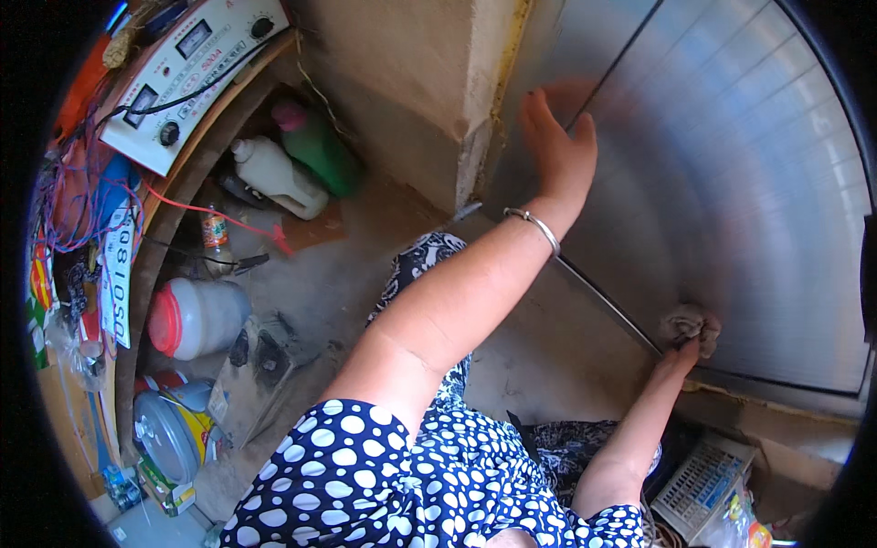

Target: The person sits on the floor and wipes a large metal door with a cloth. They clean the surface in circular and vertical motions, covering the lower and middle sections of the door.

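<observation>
My left hand (559, 151) is raised in front of a large shiny metal panel (731, 183), beside a dark seam running up it. Its fingers and thumb are apart, and nothing shows between them. A metal bangle (533, 228) circles that wrist. Low on the panel, near its bottom edge, my right hand (683, 354) is closed on a crumpled greyish-brown cloth (692, 327), which rests against the metal. Whether the left fingers touch the panel, I cannot tell.
A curved-looking shelf at left carries a white device with dials (192, 73) and tangled wires (78, 205). Below stand a green jug (320, 151), a white jug (274, 175), a red-lidded jar (206, 318) and a grey-lidded bucket (164, 434). A plastic basket (702, 484) sits bottom right.
</observation>
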Action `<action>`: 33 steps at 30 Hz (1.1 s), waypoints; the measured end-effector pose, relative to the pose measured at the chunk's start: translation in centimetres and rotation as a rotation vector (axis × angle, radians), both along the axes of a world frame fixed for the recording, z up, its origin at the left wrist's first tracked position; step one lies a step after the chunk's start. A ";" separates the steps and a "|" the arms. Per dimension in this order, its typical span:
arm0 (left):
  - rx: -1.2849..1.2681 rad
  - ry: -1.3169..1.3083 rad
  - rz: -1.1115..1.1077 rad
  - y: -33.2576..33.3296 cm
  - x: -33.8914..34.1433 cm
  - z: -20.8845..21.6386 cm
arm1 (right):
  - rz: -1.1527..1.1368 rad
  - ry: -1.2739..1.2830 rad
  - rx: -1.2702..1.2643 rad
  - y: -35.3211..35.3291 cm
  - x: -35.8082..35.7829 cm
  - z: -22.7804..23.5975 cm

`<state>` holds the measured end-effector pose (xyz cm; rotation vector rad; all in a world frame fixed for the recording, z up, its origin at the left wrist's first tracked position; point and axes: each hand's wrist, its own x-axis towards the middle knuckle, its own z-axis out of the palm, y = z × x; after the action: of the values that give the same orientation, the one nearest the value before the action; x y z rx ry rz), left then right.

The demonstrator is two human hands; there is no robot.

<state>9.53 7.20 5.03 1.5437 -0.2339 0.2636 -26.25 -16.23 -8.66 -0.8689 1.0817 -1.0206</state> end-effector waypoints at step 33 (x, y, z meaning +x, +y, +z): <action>-0.219 0.192 -0.299 0.3 0.2 1.4 | -0.065 -0.164 -0.133 -2.3 -2.4 -7.5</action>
<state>9.73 7.51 6.44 1.2874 -0.2710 -0.0933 -28.61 -18.51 -16.17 -0.8449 0.9159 -1.2076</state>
